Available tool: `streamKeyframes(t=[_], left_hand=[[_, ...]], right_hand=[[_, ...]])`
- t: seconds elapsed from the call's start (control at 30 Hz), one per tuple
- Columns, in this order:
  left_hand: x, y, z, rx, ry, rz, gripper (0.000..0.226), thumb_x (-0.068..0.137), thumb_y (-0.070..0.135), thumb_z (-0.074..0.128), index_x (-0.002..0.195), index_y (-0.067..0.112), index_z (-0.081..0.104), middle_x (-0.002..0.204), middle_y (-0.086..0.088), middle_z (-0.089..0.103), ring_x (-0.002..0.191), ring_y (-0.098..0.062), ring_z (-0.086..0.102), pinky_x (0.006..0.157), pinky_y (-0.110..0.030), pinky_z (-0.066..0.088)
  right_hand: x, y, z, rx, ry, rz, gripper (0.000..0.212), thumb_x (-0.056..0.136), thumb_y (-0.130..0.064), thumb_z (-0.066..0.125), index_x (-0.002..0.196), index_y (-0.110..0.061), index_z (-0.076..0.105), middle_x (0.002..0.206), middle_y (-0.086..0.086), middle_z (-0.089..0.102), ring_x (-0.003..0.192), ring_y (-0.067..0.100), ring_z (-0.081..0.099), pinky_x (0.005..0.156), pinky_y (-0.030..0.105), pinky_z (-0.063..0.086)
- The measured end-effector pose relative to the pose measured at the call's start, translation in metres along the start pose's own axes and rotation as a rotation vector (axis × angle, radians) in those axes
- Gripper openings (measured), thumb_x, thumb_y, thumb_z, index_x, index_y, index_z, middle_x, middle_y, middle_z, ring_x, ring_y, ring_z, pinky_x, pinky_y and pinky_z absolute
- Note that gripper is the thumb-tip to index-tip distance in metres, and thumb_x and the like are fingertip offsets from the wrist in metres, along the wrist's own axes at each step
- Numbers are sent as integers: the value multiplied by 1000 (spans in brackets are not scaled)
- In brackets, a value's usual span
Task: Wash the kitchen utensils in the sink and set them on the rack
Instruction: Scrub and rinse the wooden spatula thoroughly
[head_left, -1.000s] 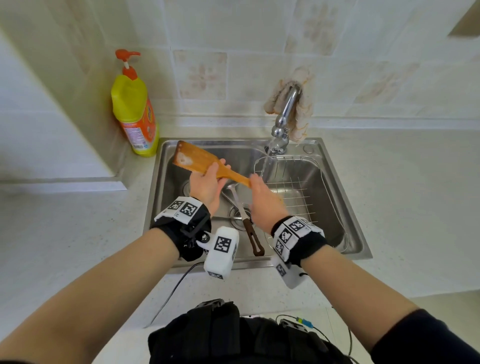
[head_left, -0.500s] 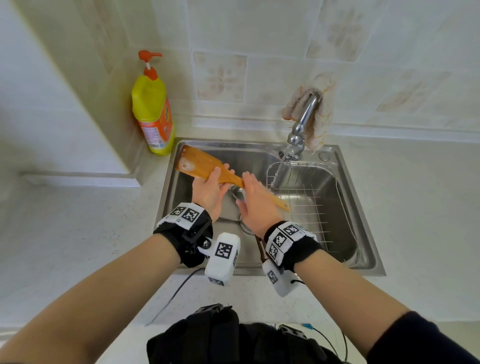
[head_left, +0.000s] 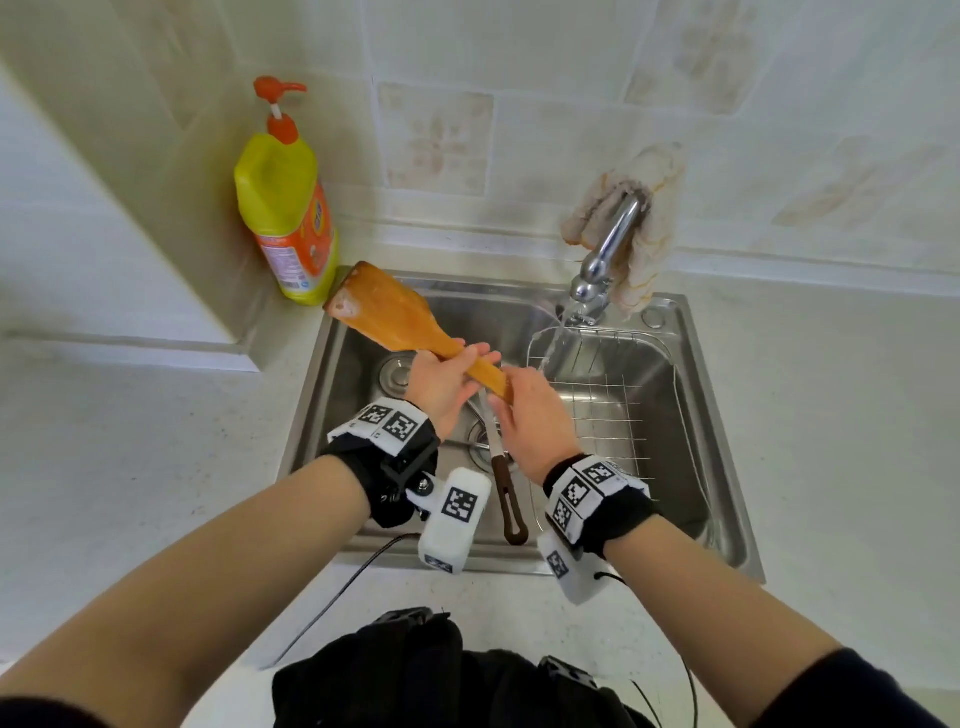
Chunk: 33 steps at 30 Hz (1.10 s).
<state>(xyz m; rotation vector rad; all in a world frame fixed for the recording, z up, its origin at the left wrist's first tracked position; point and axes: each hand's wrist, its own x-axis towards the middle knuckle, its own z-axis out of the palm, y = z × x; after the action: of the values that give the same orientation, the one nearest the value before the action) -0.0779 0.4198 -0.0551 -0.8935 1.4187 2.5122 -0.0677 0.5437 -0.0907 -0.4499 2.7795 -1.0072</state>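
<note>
While raised over one rectangular stainless steel sink (head_left: 337, 395), one flat orange-brown wooden spatula (head_left: 395, 312) is gripped at its neck by the left hand (head_left: 441, 384) and at its handle end by the right hand (head_left: 535, 421). Inside the sink: one wire rack (head_left: 608, 415), one brown-handled utensil (head_left: 506, 499). One yellow pump bottle (head_left: 283, 208) stands just beside it.

Orange-brown wooden spatula (head_left: 392, 312), yellow bottle (head_left: 283, 208) with orange label, silver sink (head_left: 722, 441), black-and-white checker-marked wristbands (head_left: 387, 423)

Left grip (head_left: 447, 382) and right grip (head_left: 532, 415) hold tilted wooden spatula (head_left: 395, 312) above steel sink (head_left: 483, 306); brown-handled utensil (head_left: 506, 499) lies inside.
</note>
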Motion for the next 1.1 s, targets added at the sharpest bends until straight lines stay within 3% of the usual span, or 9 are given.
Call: streamKeyframes(t=[0.23, 0.33, 0.43, 0.67, 0.77, 0.83, 0.93, 1.03, 1.1], left_hand=[[9, 12, -18, 332, -15, 52, 12, 94, 0, 47, 85, 8, 49, 79, -8, 56, 75, -19, 65, 62, -25, 58], [15, 17, -32, 566, 11, 94, 15, 87, -1, 58, 79, 11, 52, 79, -9, 59, 78, -25, 65, 72, -30, 58], [21, 26, -45, 1045, 99, 195, 12, 79, 9, 68, 81, 10, 56, 85, -8, 64, 85, -22, 60, 79, -32, 47], [11, 20, -49, 1412, 6, 162, 40, 91, 4, 47, 131, 7, 46, 126, -18, 55, 119, -33, 50, 95, -30, 35], [12, 19, -45, 1514, -98, 176, 44, 92, 2, 41, 136, 9, 42, 131, -19, 51, 123, -36, 47, 103, -40, 36], [9, 18, -39, 1549, -148, 172, 42, 92, 3, 40, 134, 7, 44, 130, -19, 52, 122, -36, 48, 103, -42, 37], [0, 17, -26, 1529, -228, 165, 40, 93, 3, 40, 133, 7, 47, 125, -19, 56, 116, -33, 52, 98, -35, 38], [-5, 17, -25, 1554, -321, 155, 31, 94, 8, 45, 123, 7, 54, 117, -16, 60, 112, -32, 55, 94, -34, 39], [-8, 19, -26, 1586, -354, 129, 29, 95, 12, 46, 123, 8, 54, 113, -15, 62, 109, -31, 56, 92, -34, 41]], right_hand=[[-6, 5, -2, 161, -361, 126, 10, 98, -26, 43, 103, -18, 46, 81, -4, 53, 62, 5, 47, 56, 15, 36], [-3, 10, -5, 198, -320, 195, 30, 99, -14, 41, 128, -10, 44, 110, 4, 58, 87, 8, 55, 79, 18, 48], [13, 11, -16, 247, -142, 239, 40, 98, -9, 43, 137, -5, 36, 127, 7, 54, 113, 15, 54, 95, 17, 38], [40, 4, -39, 1257, 118, 649, 37, 100, -3, 35, 135, 8, 36, 121, 21, 55, 112, 27, 56, 95, 27, 46], [40, 1, -47, 1601, 170, 645, 37, 100, -2, 31, 135, 11, 34, 134, 26, 46, 124, 30, 49, 99, 30, 41], [35, -2, -46, 1453, 155, 579, 37, 98, -3, 39, 134, 7, 38, 133, 22, 50, 119, 26, 53, 99, 29, 43], [19, -6, -35, 655, 77, 284, 37, 98, -8, 42, 135, -6, 43, 134, 12, 50, 123, 21, 50, 106, 29, 36], [0, -3, -11, -238, -125, -218, 61, 92, -5, 45, 148, -7, 20, 155, 8, 19, 143, 24, 17, 117, 30, 8], [-1, 7, -13, -435, -85, -186, 75, 86, -9, 54, 148, -7, 12, 156, 10, 10, 144, 26, 9, 120, 41, 6]])
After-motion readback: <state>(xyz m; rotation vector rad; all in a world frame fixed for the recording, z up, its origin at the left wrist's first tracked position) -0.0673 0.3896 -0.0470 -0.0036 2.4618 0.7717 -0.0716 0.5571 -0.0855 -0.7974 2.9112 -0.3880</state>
